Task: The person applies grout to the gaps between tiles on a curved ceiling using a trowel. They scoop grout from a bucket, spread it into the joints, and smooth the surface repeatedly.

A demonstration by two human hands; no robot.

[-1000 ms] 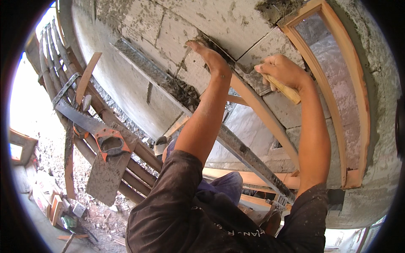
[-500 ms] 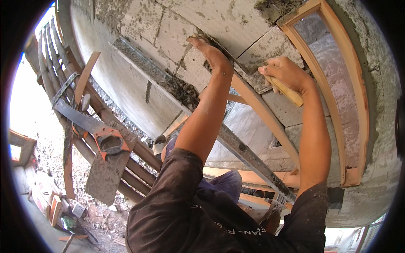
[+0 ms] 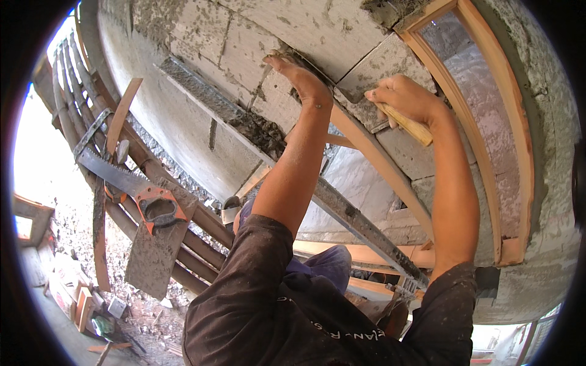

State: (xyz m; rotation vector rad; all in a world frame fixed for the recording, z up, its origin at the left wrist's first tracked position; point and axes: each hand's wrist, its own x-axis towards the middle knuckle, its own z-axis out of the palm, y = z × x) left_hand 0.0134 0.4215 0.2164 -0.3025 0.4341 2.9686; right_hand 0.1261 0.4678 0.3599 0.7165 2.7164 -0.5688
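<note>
My left hand (image 3: pixel 297 76) is raised against the block wall (image 3: pixel 259 33), its visible fingers stretched out and smeared with mortar. It rests by a dark edge in the blockwork above a wooden frame (image 3: pixel 366 146); part of its fingers is hidden. To its right, my right hand (image 3: pixel 408 99) is closed around the wooden handle (image 3: pixel 410 127) of a trowel. The trowel's dark blade points left toward the block joint, mostly hidden. Beyond my right hand stands a second wooden frame (image 3: pixel 470 122) set into the wall.
A metal straightedge (image 3: pixel 207 107) heaped with wet mortar (image 3: pixel 259 129) slants past my left forearm. Bamboo poles (image 3: pixel 207 247) cross on the left, with a handsaw (image 3: pixel 137 183) and a mortar-caked board (image 3: pixel 155 262) on them. Below lie rubble and wood offcuts (image 3: pixel 82 308).
My right hand has shifted slightly up and left with the trowel. My left hand has moved slightly left along the wall. The whole view has shifted a little.
</note>
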